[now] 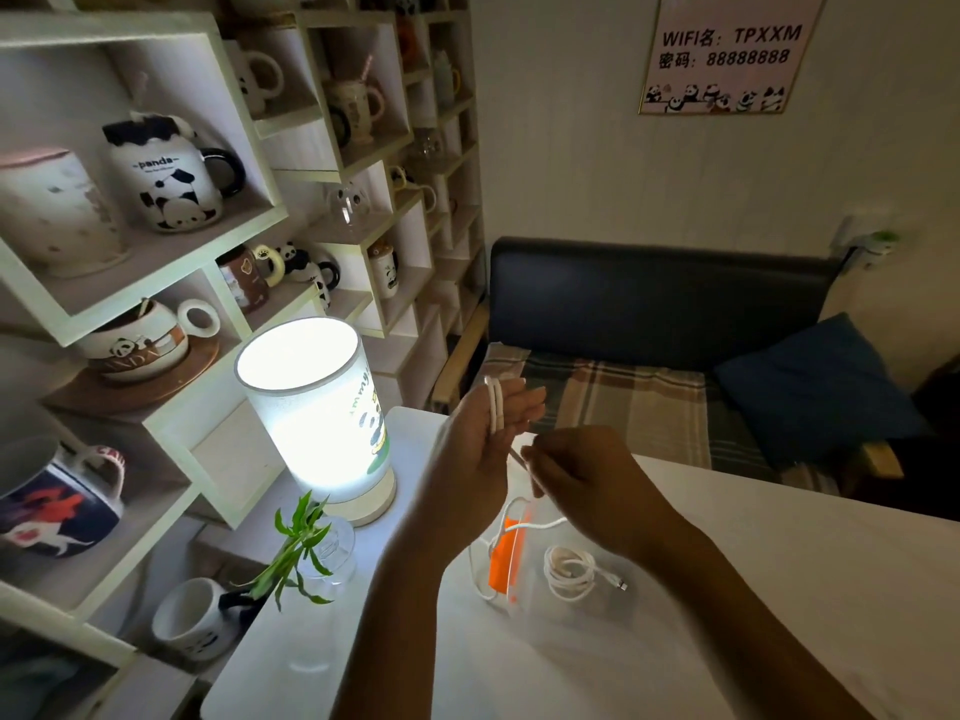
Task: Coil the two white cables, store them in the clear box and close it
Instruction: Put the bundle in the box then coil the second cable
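Above the white desk (pixel 727 589), the left hand (pixel 488 433) is raised with its fingers (pixel 524 394) partly spread, and loops of one white cable (pixel 496 402) are wound around them. The right hand (pixel 582 470) is just beside it, its fingers pinched narrowly on the loose strand of that same cable, which hangs down in a curve to the desk. Below the hands, the second white cable (pixel 569 571) lies already coiled inside the clear box (pixel 524 605), next to the box's orange part (pixel 506 556). A lit lamp (pixel 317 413) stands on the desk to the left, near a small green plant (pixel 298 550).
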